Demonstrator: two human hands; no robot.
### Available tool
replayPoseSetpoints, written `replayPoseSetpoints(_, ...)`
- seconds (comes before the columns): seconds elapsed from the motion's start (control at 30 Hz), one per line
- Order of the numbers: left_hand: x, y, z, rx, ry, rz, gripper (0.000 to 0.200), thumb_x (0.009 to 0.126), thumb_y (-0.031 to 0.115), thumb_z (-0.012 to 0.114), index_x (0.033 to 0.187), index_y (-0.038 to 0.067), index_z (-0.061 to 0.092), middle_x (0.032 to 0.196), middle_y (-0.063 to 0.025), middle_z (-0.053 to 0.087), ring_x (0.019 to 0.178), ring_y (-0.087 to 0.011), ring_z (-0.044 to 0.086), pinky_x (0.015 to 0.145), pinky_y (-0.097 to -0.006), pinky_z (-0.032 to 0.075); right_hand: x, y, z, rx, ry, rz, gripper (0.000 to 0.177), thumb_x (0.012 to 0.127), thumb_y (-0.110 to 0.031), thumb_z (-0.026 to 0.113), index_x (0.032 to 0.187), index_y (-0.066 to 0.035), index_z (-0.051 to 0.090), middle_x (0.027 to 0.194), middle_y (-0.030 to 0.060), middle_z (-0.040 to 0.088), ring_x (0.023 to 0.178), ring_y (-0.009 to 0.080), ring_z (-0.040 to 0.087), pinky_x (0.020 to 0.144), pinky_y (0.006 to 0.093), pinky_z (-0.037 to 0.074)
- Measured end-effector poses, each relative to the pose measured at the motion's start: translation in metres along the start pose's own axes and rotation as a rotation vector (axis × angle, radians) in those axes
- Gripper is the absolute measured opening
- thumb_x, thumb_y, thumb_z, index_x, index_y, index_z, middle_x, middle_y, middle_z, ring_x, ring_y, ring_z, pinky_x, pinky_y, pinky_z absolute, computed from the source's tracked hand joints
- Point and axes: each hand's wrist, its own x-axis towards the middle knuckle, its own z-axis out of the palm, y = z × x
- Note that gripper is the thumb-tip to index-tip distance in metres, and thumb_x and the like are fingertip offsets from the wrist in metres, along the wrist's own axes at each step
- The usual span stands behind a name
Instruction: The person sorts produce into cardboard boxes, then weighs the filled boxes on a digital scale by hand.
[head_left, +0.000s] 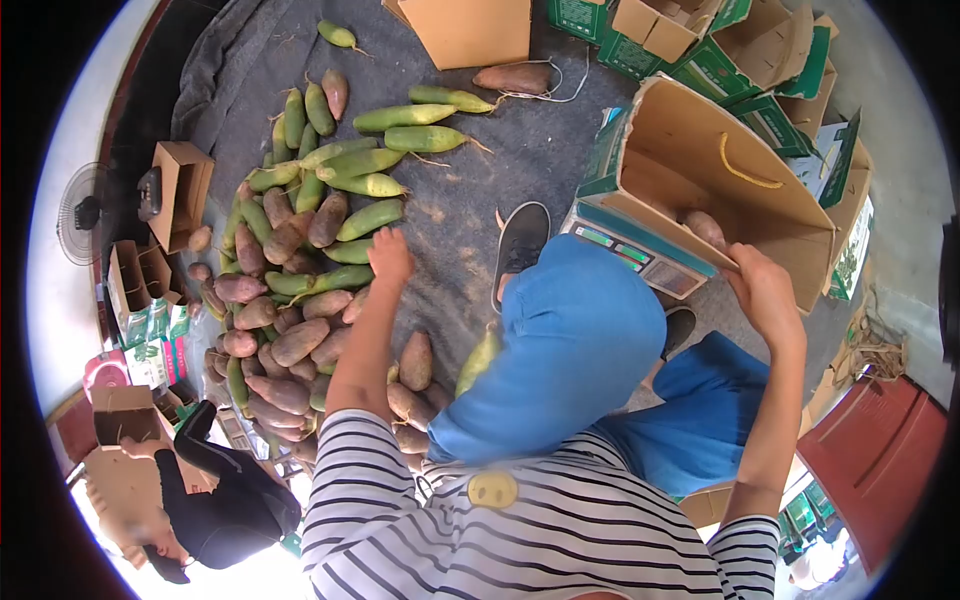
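Grey mat [480, 170], left hand [390, 255] among vegetables [300, 300], grip unclear, right hand [762, 290] gripping box [720, 130]

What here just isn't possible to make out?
Head view only:
1. Left hand: fingers turned away over the vegetable pile, so any grasp is hidden.
2. Scale readout: too small to read.
3. Cardboard box contents: mostly hidden by its wall and the gripping right hand.

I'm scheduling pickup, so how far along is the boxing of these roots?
Done: a couple of roots lie in the box on the scale. In hand: the left hand reaches into the pile while the right hand grips the box rim. Left: most of the pile lies on the mat.
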Motion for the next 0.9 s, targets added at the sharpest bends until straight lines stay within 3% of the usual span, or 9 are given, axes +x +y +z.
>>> replayPoseSetpoints(0.2,0.061,-0.022,0.026,0.138,0.252,0.009,0.046,0.078,0.018,0.068,0.119,0.01,0.049,0.125,-0.0074,0.048,0.122,-0.0249,0.045,0.094,-0.0463,0.042,0.006,-0.011,-0.006,0.026,-0.058,0.049,0.015,0.083,-0.009,0.061,0.097,-0.005,0.056,0.088,0.0151,0.06,0.085,0.0364,0.058,0.072,0.0442,0.045)
replayPoseSetpoints(0.33,0.069,-0.014,-0.012,0.022,-0.11,0.002,0.046,0.078,0.013,0.066,0.12,0.01,0.049,0.124,-0.0093,0.049,0.122,-0.0279,0.046,0.097,-0.0474,0.04,0.009,-0.018,-0.006,-0.006,-0.058,0.082,0.015,0.083,-0.009,0.061,0.097,-0.005,0.057,0.088,0.0156,0.06,0.084,0.0367,0.058,0.071,0.0438,0.045)
replayPoseSetpoints(0.43,0.069,-0.014,-0.002,0.263,-0.138,0.162,0.036,0.08,0.015,0.063,0.115,0.011,0.054,0.118,-0.009,0.051,0.117,-0.0286,0.049,0.093,-0.0447,0.042,0.009,-0.019,-0.007,-0.001,-0.066,0.084,0.016,0.083,-0.008,0.061,0.098,-0.005,0.057,0.088,0.0157,0.059,0.084,0.0367,0.058,0.071,0.0435,0.045)
replayPoseSetpoints(0.47,0.072,-0.018,0.025,0.3,-0.018,0.211,0.026,0.083,0.019,0.058,0.108,0.013,0.058,0.114,-0.0079,0.052,0.109,-0.0269,0.051,0.086,-0.0425,0.042,0.009,-0.018,-0.006,-0.003,-0.068,0.089,0.016,0.083,-0.008,0.061,0.098,-0.005,0.057,0.088,0.0158,0.059,0.084,0.0366,0.058,0.071,0.0434,0.045)
replayPoseSetpoints(0.57,0.071,-0.022,0.044,0.55,0.389,0.364,0.022,0.086,0.021,0.053,0.107,0.014,0.059,0.109,-0.0052,0.054,0.102,-0.0238,0.052,0.082,-0.0419,0.041,0.01,-0.019,-0.006,-0.003,-0.066,0.101,0.017,0.082,-0.007,0.062,0.098,-0.004,0.057,0.088,0.0159,0.059,0.083,0.0367,0.058,0.071,0.0432,0.045)
replayPoseSetpoints(0.67,0.08,-0.011,0.04,0.361,0.015,0.24,0.022,0.087,0.02,0.052,0.107,0.016,0.06,0.106,-0.0038,0.056,0.103,-0.0233,0.052,0.081,-0.042,0.041,0.009,-0.02,-0.006,-0.002,-0.075,0.11,0.017,0.081,-0.006,0.063,0.097,-0.004,0.057,0.087,0.0156,0.059,0.083,0.0368,0.058,0.071,0.043,0.045)
replayPoseSetpoints(0.77,0.086,-0.013,0.048,0.401,-0.019,0.359,0.031,0.08,0.022,0.062,0.111,0.015,0.059,0.106,-0.0034,0.056,0.104,-0.0234,0.051,0.081,-0.0424,0.041,0.01,-0.019,-0.006,-0.01,-0.06,0.091,0.016,0.081,-0.006,0.063,0.097,-0.004,0.057,0.087,0.0152,0.059,0.083,0.0367,0.058,0.071,0.0432,0.045)
replayPoseSetpoints(0.87,0.059,0.004,0.012,0.447,-0.097,0.526,0.03,0.081,0.021,0.063,0.11,0.016,0.06,0.108,-0.0025,0.056,0.104,-0.023,0.051,0.079,-0.0401,0.041,0.006,-0.02,-0.006,-0.016,-0.05,0.089,0.016,0.082,-0.008,0.062,0.096,-0.005,0.057,0.086,0.0148,0.059,0.083,0.0364,0.058,0.07,0.0438,0.045)
replayPoseSetpoints(0.9,0.046,0.011,0.007,0.329,-0.01,0.513,0.038,0.073,0.021,0.069,0.109,0.014,0.06,0.107,-0.0034,0.056,0.104,-0.0237,0.051,0.08,-0.0401,0.042,0.006,-0.02,-0.006,-0.017,-0.048,0.089,0.015,0.082,-0.009,0.062,0.096,-0.005,0.056,0.086,0.0147,0.059,0.083,0.0363,0.058,0.07,0.044,0.045)
